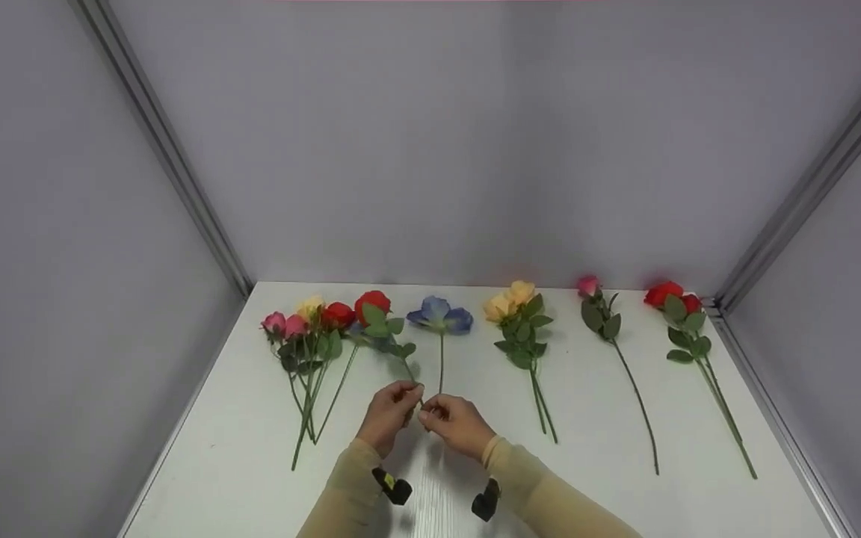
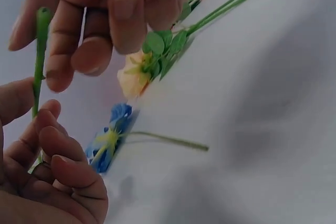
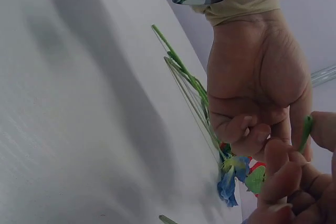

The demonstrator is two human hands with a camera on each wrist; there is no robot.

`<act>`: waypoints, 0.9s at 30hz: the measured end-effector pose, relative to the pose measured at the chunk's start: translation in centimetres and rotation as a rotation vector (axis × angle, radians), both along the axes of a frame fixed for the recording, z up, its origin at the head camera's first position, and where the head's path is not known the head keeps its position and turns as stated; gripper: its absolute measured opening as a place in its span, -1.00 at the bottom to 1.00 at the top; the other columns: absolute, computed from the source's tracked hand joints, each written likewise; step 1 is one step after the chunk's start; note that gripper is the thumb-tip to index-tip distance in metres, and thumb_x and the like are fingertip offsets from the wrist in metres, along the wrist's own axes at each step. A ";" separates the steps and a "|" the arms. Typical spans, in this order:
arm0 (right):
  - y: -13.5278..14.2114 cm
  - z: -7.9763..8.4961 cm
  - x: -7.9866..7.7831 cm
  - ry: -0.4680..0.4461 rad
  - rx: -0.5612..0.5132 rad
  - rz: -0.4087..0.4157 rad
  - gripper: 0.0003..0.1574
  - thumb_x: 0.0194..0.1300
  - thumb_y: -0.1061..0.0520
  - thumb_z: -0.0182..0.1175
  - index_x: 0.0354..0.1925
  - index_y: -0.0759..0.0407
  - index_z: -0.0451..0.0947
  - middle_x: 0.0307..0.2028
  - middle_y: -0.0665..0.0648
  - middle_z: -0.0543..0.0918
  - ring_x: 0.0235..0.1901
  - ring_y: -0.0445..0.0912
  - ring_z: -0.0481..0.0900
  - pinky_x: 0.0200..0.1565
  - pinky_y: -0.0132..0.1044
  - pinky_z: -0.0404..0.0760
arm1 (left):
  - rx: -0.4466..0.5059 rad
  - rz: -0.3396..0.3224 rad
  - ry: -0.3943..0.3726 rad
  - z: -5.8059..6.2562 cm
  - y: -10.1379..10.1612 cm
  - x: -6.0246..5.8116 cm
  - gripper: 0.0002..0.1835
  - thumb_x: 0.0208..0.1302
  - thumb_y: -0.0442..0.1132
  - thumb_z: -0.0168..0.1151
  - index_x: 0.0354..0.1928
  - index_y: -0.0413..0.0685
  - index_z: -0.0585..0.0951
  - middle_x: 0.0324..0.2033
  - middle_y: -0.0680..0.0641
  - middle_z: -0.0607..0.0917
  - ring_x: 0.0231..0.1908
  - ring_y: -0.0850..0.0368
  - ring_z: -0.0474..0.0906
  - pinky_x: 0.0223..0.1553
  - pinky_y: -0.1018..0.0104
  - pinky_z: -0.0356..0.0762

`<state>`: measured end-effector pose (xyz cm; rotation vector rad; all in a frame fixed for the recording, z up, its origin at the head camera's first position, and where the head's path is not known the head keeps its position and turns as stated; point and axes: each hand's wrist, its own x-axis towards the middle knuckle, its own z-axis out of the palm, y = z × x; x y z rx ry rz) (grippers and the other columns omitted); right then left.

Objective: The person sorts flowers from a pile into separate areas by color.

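Observation:
Held over the table between both hands is a red rose (image 1: 372, 302) with green leaves, its bloom pointing to the back. My left hand (image 1: 388, 417) pinches its stem between thumb and fingers. Right beside it, my right hand (image 1: 462, 426) has thumb and fingertips about the lower stem. In the left wrist view the cut end of the green stem (image 2: 40, 51) points up among the right hand's fingers. A blue flower (image 1: 439, 317) lies just behind the hands, with its thin stem toward them.
On the white table (image 1: 214, 448), a group of pink, yellow and red flowers (image 1: 311, 336) lies left. To the right are yellow roses (image 1: 513, 302), one pink rose (image 1: 589, 285) and red roses (image 1: 664, 294). Grey walls (image 1: 400, 149) close off the back and sides.

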<state>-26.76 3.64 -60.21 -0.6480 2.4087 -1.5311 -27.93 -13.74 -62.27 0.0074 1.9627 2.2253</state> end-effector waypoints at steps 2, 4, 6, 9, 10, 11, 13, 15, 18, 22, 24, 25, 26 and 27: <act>0.2 0.2 0.1 -0.020 -0.015 -0.004 -0.83 0.39 0.03 0.15 -0.24 0.08 0.59 -0.43 -0.06 0.62 -0.44 -0.20 0.52 -0.39 -0.31 0.50 | 0.014 0.001 0.003 0.0 0.3 0.0 -0.71 0.34 -0.09 0.22 -0.09 -0.19 0.58 -0.52 0.01 0.43 -0.54 0.11 0.25 -0.47 0.27 0.23; 0.5 0.4 0.2 -0.036 -0.031 -0.015 -0.82 0.38 0.03 0.18 -0.25 0.12 0.60 -0.42 -0.02 0.63 -0.44 -0.19 0.53 -0.40 -0.31 0.50 | 0.005 0.004 0.005 0.1 0.6 0.1 -0.69 0.33 -0.09 0.23 -0.08 -0.19 0.58 -0.51 0.01 0.45 -0.53 0.11 0.28 -0.45 0.26 0.26; 0.8 0.5 0.2 -0.053 -0.044 -0.026 -0.82 0.35 0.05 0.20 -0.23 0.15 0.60 -0.42 0.04 0.64 -0.44 -0.18 0.54 -0.42 -0.32 0.50 | -0.007 0.010 -0.005 0.2 0.7 0.1 -0.69 0.31 -0.08 0.25 -0.10 -0.19 0.59 -0.50 0.01 0.47 -0.50 0.12 0.32 -0.43 0.25 0.30; 1.4 0.7 0.3 -0.061 -0.053 -0.030 -0.82 0.32 0.09 0.23 -0.22 0.20 0.59 -0.40 0.15 0.67 -0.44 -0.14 0.54 -0.44 -0.33 0.46 | -0.047 0.022 -0.014 0.3 0.8 0.1 -0.66 0.31 -0.07 0.25 -0.15 -0.25 0.57 -0.48 0.02 0.50 -0.49 0.17 0.38 -0.41 0.26 0.35; 1.7 0.7 0.3 -0.057 -0.050 -0.027 -0.82 0.32 0.10 0.24 -0.21 0.20 0.58 -0.40 0.16 0.67 -0.45 -0.15 0.54 -0.45 -0.34 0.45 | -0.060 0.028 -0.017 0.4 0.8 0.1 -0.67 0.31 -0.07 0.25 -0.18 -0.25 0.57 -0.47 0.02 0.50 -0.48 0.17 0.39 -0.41 0.26 0.37; 1.9 0.7 0.4 -0.049 -0.037 -0.022 -0.83 0.31 0.11 0.25 -0.21 0.20 0.59 -0.41 0.15 0.67 -0.46 -0.16 0.54 -0.45 -0.34 0.45 | -0.071 0.034 -0.024 0.4 0.8 0.1 -0.68 0.32 -0.08 0.24 -0.20 -0.26 0.57 -0.47 0.01 0.51 -0.48 0.17 0.40 -0.41 0.26 0.38; 2.5 0.7 0.4 -0.033 -0.010 -0.003 -0.82 0.30 0.12 0.25 -0.21 0.21 0.59 -0.44 0.13 0.66 -0.51 -0.19 0.50 -0.47 -0.36 0.43 | -0.097 0.046 -0.030 0.5 0.8 0.2 -0.68 0.32 -0.08 0.23 -0.24 -0.28 0.56 -0.47 0.01 0.51 -0.49 0.17 0.41 -0.41 0.27 0.39; 3.1 0.7 0.5 -0.024 0.027 0.021 -0.80 0.30 0.11 0.26 -0.19 0.21 0.59 -0.48 0.05 0.63 -0.55 -0.23 0.47 -0.49 -0.37 0.43 | -0.119 0.058 -0.035 0.6 0.9 0.2 -0.70 0.32 -0.08 0.23 -0.27 -0.25 0.56 -0.47 0.00 0.51 -0.48 0.15 0.42 -0.40 0.25 0.39; 4.2 0.8 0.5 -0.020 0.091 0.055 -0.80 0.29 0.10 0.27 -0.18 0.19 0.62 -0.53 -0.02 0.58 -0.59 -0.25 0.42 -0.52 -0.37 0.41 | -0.178 0.051 -0.023 0.7 1.1 0.5 -0.69 0.32 -0.08 0.24 -0.27 -0.24 0.57 -0.47 0.00 0.52 -0.46 0.14 0.44 -0.41 0.26 0.40; 5.9 1.1 0.6 -0.011 0.151 0.073 -0.87 0.25 0.11 0.29 -0.22 0.11 0.67 -0.49 -0.05 0.59 -0.52 -0.23 0.45 -0.47 -0.36 0.44 | -0.282 0.022 0.019 0.9 1.5 0.8 -0.73 0.34 -0.10 0.22 -0.25 -0.22 0.58 -0.45 -0.01 0.55 -0.43 0.13 0.47 -0.42 0.28 0.42; 6.9 1.3 0.6 0.000 0.163 0.072 -0.88 0.25 0.11 0.30 -0.24 0.10 0.68 -0.44 -0.04 0.62 -0.46 -0.21 0.47 -0.42 -0.35 0.47 | -0.309 0.018 0.036 1.0 1.5 1.0 -0.75 0.35 -0.13 0.21 -0.24 -0.22 0.58 -0.44 -0.02 0.56 -0.41 0.11 0.48 -0.41 0.29 0.43; 7.3 1.4 0.6 0.007 0.165 0.072 -0.88 0.25 0.11 0.30 -0.24 0.10 0.68 -0.42 -0.04 0.62 -0.43 -0.21 0.48 -0.39 -0.34 0.48 | -0.314 0.020 0.039 1.1 1.4 1.0 -0.75 0.35 -0.13 0.20 -0.22 -0.23 0.59 -0.44 -0.02 0.56 -0.40 0.09 0.49 -0.40 0.29 0.43; 7.9 1.5 0.6 0.010 0.170 0.070 -0.87 0.26 0.10 0.29 -0.23 0.09 0.68 -0.39 -0.05 0.63 -0.41 -0.20 0.49 -0.37 -0.34 0.49 | -0.319 0.021 0.045 1.2 1.2 1.1 -0.75 0.35 -0.14 0.20 -0.21 -0.24 0.58 -0.43 -0.03 0.56 -0.38 0.06 0.50 -0.39 0.29 0.44; 8.5 1.6 0.5 0.015 0.176 0.068 -0.87 0.26 0.10 0.29 -0.22 0.09 0.68 -0.38 -0.04 0.64 -0.39 -0.19 0.50 -0.35 -0.34 0.49 | -0.323 0.022 0.047 1.2 1.0 1.2 -0.76 0.35 -0.14 0.20 -0.21 -0.23 0.59 -0.42 -0.03 0.57 -0.36 0.02 0.51 -0.38 0.29 0.45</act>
